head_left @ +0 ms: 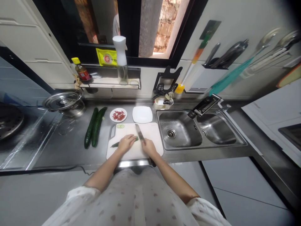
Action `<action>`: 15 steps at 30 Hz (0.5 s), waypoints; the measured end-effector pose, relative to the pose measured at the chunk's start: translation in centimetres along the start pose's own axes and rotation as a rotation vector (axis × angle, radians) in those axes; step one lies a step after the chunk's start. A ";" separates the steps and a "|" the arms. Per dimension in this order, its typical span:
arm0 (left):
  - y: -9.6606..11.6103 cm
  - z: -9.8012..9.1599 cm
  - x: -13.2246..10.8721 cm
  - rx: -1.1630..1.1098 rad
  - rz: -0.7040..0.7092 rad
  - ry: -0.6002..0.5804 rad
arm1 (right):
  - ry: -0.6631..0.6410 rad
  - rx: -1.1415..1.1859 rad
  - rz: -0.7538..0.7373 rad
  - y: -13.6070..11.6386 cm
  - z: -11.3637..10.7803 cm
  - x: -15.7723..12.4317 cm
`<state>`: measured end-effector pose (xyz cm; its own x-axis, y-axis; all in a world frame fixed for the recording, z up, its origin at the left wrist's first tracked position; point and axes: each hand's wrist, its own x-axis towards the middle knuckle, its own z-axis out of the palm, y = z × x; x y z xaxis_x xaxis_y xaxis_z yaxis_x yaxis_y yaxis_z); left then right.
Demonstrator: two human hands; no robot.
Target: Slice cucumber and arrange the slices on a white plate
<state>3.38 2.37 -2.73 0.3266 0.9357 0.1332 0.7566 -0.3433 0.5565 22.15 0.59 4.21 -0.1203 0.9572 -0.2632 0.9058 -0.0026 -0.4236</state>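
A few slices (120, 126) lie cut on the board (151, 129), where the left hand (127, 143), fingers curled, holds the cucumber piece (115, 144); the right hand (148, 147) closes around the knife (139, 132); two cucumbers (97, 130) lie whole

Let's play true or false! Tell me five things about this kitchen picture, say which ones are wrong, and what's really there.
1. The right hand is holding a knife. True.
2. The left hand is holding a spoon. False: it is on a green cucumber piece.
3. Two long cucumbers lie to the left of the cutting board. True.
4. The round plate with red bits is in the sink. False: it is on the counter, beyond the cutting board.
5. Some pale green slices lie on the cutting board. True.
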 end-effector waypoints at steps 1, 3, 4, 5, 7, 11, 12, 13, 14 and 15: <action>-0.1 0.1 0.0 0.009 0.002 -0.017 | -0.006 -0.016 0.003 -0.1 0.0 0.0; -0.1 0.3 0.0 0.028 0.018 -0.040 | -0.017 -0.037 0.009 -0.3 -0.1 0.0; -0.2 0.4 -0.1 0.038 0.028 -0.043 | -0.024 -0.043 0.013 -0.3 -0.1 -0.1; -0.2 0.4 -0.1 0.050 0.038 -0.042 | -0.033 -0.047 0.015 -0.4 -0.2 -0.1; -0.3 0.6 -0.2 0.075 0.052 -0.031 | -0.051 -0.050 0.018 -0.5 -0.2 -0.1; -0.6 0.9 -0.2 0.103 0.088 -0.005 | -0.084 -0.042 0.019 -0.7 -0.2 -0.1; -0.6 0.9 -0.2 0.106 0.097 0.002 | -0.090 -0.039 0.019 -0.7 -0.2 -0.1; -0.7 0.9 -0.2 0.109 0.105 0.008 | -0.095 -0.038 0.020 -0.7 -0.2 -0.1; -0.7 1.0 -0.2 0.111 0.112 0.014 | -0.098 -0.038 0.021 -0.8 -0.2 -0.1; -0.7 1.0 -0.2 0.113 0.118 0.019 | -0.099 -0.040 0.022 -0.8 -0.2 -0.1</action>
<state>3.31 2.32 -3.96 0.4073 0.8893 0.2081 0.7727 -0.4570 0.4406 21.53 0.50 4.76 -0.1377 0.9238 -0.3573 0.9241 -0.0100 -0.3820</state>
